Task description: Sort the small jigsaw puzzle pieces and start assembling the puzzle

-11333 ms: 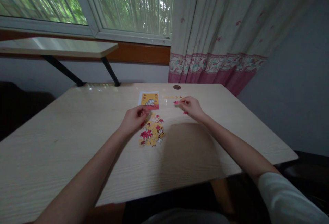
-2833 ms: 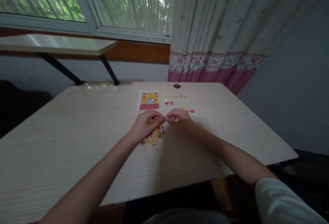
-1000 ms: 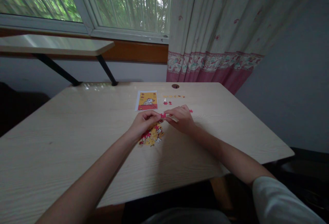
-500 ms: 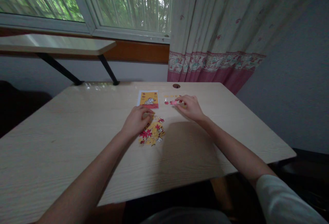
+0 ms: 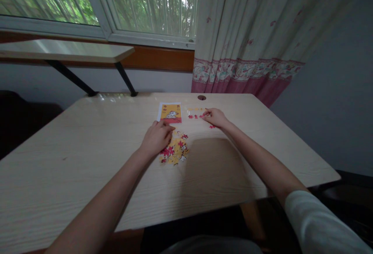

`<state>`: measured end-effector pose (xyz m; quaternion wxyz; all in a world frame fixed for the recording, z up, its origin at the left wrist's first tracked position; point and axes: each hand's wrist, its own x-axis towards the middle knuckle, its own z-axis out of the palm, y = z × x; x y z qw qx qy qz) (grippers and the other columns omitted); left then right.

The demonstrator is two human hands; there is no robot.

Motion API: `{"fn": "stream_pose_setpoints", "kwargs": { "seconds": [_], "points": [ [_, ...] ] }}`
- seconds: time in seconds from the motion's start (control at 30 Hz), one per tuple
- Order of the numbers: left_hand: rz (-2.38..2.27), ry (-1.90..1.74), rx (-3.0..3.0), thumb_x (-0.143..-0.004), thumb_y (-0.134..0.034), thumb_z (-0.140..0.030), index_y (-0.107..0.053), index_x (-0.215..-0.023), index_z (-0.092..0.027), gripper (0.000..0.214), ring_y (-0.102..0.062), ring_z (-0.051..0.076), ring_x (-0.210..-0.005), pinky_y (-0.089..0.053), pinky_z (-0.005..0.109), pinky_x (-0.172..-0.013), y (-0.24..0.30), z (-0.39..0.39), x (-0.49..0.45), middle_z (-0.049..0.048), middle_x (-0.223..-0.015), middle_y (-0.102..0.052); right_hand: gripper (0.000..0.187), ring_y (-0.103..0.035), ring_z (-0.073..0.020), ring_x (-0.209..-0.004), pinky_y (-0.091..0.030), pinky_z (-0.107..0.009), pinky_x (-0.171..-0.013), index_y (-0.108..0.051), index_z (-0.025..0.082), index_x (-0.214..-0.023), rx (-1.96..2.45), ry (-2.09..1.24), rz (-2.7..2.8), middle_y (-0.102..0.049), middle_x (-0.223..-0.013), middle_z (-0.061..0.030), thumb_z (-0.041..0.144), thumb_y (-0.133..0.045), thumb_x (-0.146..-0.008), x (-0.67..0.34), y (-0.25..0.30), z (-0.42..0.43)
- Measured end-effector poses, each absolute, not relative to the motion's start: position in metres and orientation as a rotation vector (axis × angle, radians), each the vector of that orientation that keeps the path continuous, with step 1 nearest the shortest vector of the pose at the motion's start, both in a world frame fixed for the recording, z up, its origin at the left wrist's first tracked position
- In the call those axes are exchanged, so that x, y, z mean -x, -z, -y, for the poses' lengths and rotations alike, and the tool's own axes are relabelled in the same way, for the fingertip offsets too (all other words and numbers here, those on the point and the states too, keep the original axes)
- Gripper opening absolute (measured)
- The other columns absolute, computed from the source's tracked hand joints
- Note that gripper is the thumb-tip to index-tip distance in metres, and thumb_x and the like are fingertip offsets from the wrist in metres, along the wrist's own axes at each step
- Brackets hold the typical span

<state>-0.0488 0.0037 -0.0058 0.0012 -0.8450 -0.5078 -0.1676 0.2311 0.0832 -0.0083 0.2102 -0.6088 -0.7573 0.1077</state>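
Observation:
A loose pile of yellow, pink and white jigsaw pieces (image 5: 177, 150) lies on the table. At its upper left edge rests my left hand (image 5: 157, 138), fingers curled together; whatever may be under the fingertips is hidden. My right hand (image 5: 216, 117) pinches a pink jigsaw piece (image 5: 201, 116) at the right end of a short pink row. Left of it in that row sit pink pieces (image 5: 190, 117). Just behind runs a row of yellow pieces (image 5: 194, 109). Another pink piece (image 5: 212, 127) lies below my right wrist.
A picture card (image 5: 171, 111) with a white animal on yellow and red lies beyond my left hand. Behind it, the wooden table (image 5: 96, 141) has a round cable hole (image 5: 201, 98). A raised shelf (image 5: 87, 52) stands at the back left; a curtain (image 5: 244, 67) hangs behind.
The fingers of my right hand have drawn closer together at the pink row. A pink piece now shows below that wrist. My left hand stays by the pile; the view has shifted slightly.

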Motion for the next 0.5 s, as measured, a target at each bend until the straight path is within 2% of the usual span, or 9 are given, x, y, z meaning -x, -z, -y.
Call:
{"fn": "stream_pose_setpoints", "kwargs": {
  "seconds": [0.23, 0.5],
  "points": [
    [1.672, 0.559, 2.564, -0.087, -0.042, -0.032, -0.069, -0.097, -0.015, 0.033, -0.049, 0.028, -0.089, -0.04, 0.04, -0.081, 0.004, -0.005, 0.049, 0.0137, -0.098, -0.061, 0.026, -0.061, -0.0201, -0.081, -0.043, -0.033, -0.07, -0.069, 0.021, -0.096, 1.681, -0.26, 2.131, -0.069, -0.096, -0.0067, 0.035, -0.063, -0.075, -0.236, 0.004, -0.077],
    [1.818, 0.497, 2.443, -0.084, -0.048, -0.042, -0.071, -0.089, -0.017, 0.034, -0.048, 0.028, -0.088, -0.04, 0.038, -0.075, 0.001, -0.003, 0.042, 0.0128, -0.096, -0.062, 0.019, -0.059, -0.0175, -0.079, -0.04, -0.03, -0.071, -0.07, 0.021, -0.091, 1.625, -0.23, 2.183, -0.069, -0.093, -0.0044, 0.031, -0.057, -0.079, -0.243, -0.002, -0.044]
  ]
}}
